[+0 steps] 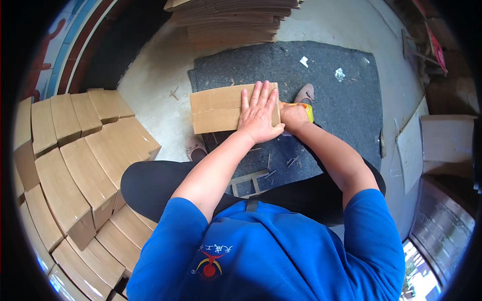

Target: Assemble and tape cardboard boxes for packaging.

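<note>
A brown cardboard box (216, 109) lies in front of me, its long side running left to right. Flat on its top, near the right end, rests my left hand (259, 114) with the fingers stretched out and slightly spread. At the box's right end my right hand (296, 118) is closed around a yellow and orange tape dispenser (309, 112), mostly hidden behind the fist. The hand's knuckles are close against the box's end, and whether tape is on that end cannot be made out.
Stacked brown boxes (65, 185) fill the left side. A pile of flat cardboard (231, 20) stands at the far side. A dark mat (341, 100) with scraps covers the floor beneath my feet. Low between my knees is a small frame (246, 184). More cardboard (447, 143) stands at right.
</note>
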### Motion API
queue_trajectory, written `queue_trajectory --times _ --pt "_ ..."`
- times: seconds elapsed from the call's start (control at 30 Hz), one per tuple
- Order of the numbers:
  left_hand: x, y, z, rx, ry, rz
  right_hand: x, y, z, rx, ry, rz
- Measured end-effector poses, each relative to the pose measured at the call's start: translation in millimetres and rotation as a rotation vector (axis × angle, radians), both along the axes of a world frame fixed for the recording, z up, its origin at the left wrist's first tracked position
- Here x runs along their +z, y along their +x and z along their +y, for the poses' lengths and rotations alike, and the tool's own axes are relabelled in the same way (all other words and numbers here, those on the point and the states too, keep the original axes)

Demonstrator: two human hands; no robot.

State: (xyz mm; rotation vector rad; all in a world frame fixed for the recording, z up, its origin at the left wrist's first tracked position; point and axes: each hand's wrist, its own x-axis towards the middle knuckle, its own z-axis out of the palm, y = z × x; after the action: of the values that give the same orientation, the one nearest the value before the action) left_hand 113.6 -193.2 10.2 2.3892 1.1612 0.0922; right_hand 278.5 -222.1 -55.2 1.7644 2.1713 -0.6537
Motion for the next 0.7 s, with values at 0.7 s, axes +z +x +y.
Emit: queue_trajectory --times 0.7 --pt "-20.7 -140.6 11.6 1.022 -0.424 -0.297 101.5 -6.1 27.3 -0.334 -0.243 0.048"
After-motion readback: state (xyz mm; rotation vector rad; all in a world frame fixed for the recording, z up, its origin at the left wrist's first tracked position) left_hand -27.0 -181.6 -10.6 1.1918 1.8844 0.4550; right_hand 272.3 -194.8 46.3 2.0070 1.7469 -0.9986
